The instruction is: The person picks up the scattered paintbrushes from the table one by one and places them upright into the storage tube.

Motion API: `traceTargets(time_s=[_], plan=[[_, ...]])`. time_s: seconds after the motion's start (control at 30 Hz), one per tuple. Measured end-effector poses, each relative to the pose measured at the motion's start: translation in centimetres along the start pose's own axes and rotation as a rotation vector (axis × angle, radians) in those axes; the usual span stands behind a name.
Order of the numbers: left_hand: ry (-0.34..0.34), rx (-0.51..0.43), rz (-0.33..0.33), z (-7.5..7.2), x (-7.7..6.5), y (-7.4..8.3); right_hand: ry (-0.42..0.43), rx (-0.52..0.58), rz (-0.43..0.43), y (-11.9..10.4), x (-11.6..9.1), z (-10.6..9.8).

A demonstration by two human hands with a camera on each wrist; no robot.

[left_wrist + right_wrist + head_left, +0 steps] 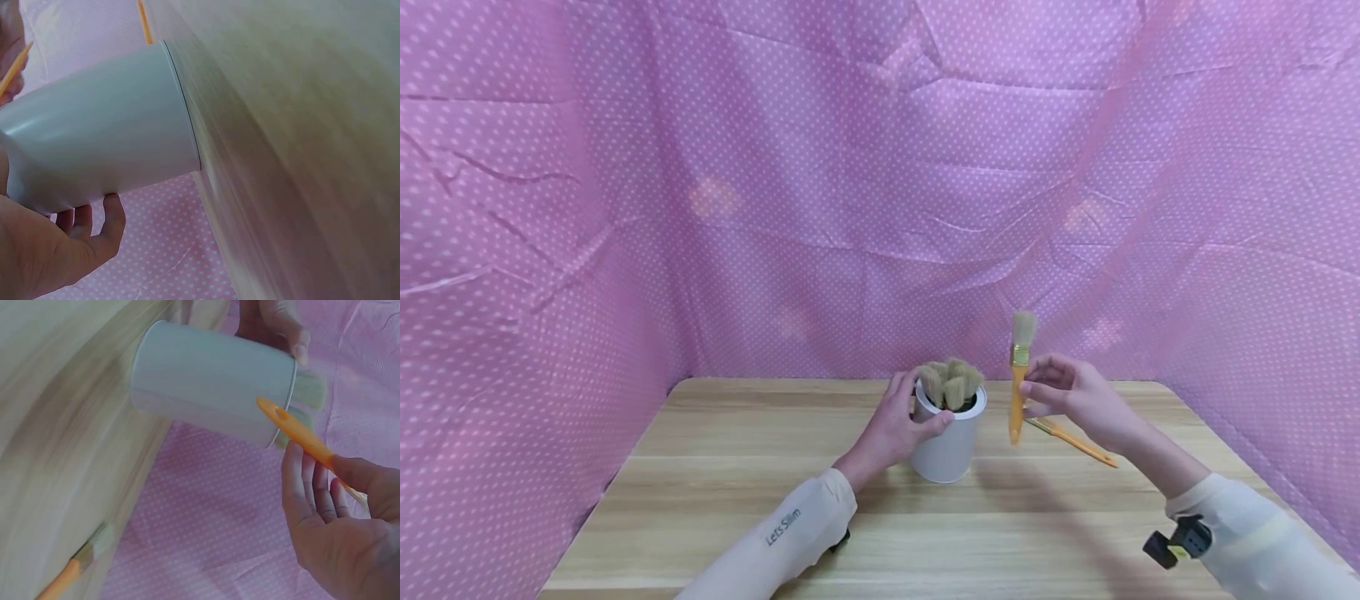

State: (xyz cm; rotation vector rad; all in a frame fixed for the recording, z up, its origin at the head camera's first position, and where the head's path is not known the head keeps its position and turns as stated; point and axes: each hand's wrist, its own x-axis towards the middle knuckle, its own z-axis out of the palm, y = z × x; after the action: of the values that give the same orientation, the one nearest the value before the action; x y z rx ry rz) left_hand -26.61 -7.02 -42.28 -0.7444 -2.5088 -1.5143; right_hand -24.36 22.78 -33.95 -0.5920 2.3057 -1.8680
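A white cylindrical can [945, 450] stands upright on the wooden table, with several paintbrushes [953, 385] in it, bristles up. My left hand [900, 425] grips the can near its rim, thumb in front and fingers round the far left side; the left wrist view shows those fingers on the can wall. Just right of the can, my right hand [1078, 400] pinches a paintbrush [1018, 392] by its orange handle between thumb and fingers. That brush is held upright in the air, bristles on top. In the right wrist view its handle end [281, 415] overlaps the can.
Another orange-handled paintbrush [1082, 444] lies on the table [737, 500] below the right hand. Pink dotted cloth [865, 208] hangs behind the table and along both sides. A small dark device [1180, 540] is strapped to the right wrist.
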Motion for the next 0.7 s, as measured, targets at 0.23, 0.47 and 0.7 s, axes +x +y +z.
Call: traceTargets(time_s=[0.23,0.47,0.7], plan=[[-0.003,0.013,-0.013,-0.1,0.0,0.1,0.031,0.041,-0.147,-1.3,0.5,1.6],[-0.006,0.009,-0.021,-0.1,-0.1,0.2,0.085,-0.031,-0.253,-1.8,1.3,2.8],[-0.014,-0.005,-0.038,-0.1,-0.1,0.3,0.030,0.049,-0.255,-1.0,1.9,3.7]])
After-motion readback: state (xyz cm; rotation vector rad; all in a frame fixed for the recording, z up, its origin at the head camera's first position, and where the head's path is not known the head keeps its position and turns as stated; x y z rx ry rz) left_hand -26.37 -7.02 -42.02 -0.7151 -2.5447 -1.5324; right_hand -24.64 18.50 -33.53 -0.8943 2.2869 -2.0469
